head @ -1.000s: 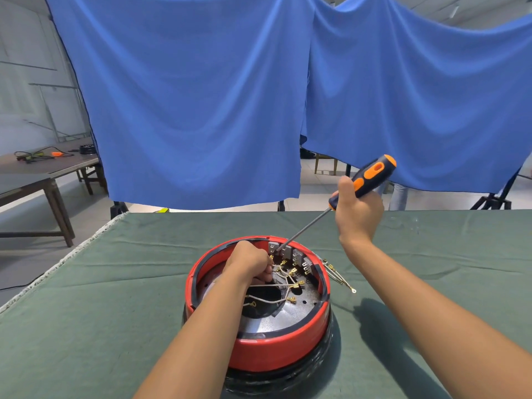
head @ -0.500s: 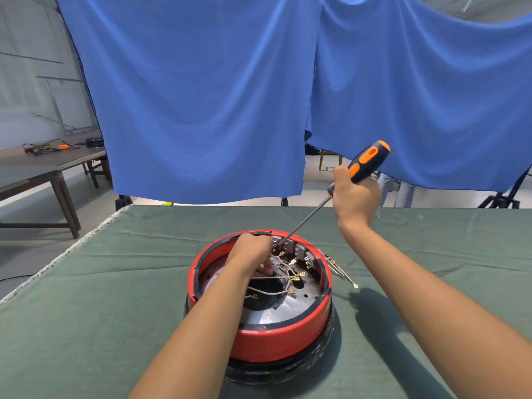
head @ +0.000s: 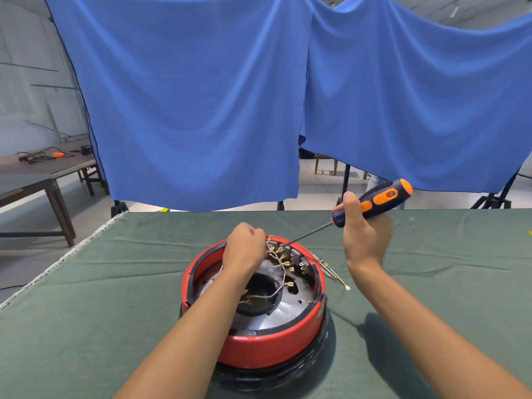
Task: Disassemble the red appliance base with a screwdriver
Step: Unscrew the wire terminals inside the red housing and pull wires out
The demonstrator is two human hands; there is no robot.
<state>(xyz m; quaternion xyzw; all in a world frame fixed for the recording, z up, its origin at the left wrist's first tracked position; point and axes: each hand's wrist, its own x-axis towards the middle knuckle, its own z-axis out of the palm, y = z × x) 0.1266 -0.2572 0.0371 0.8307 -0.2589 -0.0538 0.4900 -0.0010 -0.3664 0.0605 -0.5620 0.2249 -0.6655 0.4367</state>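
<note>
— Head view first: where do we find the red appliance base (head: 267, 345)?

— We see it on the green cloth of the bench (head: 115, 283), near the middle and close to us, lying open with its dark metal inside facing up and a black ring under its red wall.

— And our left hand (head: 244, 249)?

— We have it reaching into the far side of the base, fingers curled into a tight grip around a bunch of thin wires (head: 280, 262) with small brass terminals on their ends. The wires trail from the fist down across the dark plate toward the round hole in the middle.

— The right hand (head: 365, 234)?

— We hold it above the bench, to the right of the base and a little beyond it. Its grip is closed around the black and orange handle of the screwdriver (head: 371, 203), thumb up along the near end of the handle. The shaft slants down and left, and its tip sits at the far rim of the base, right beside the terminals by our left fist. Whether it touches a screw we cannot tell.

— Anything else on the bench?

— A few loose wires (head: 334, 273) lie on the cloth just to the right of the base. Blue curtains (head: 187, 110) hang beyond the far edge, and a wooden table (head: 43, 174) stands far left.
</note>
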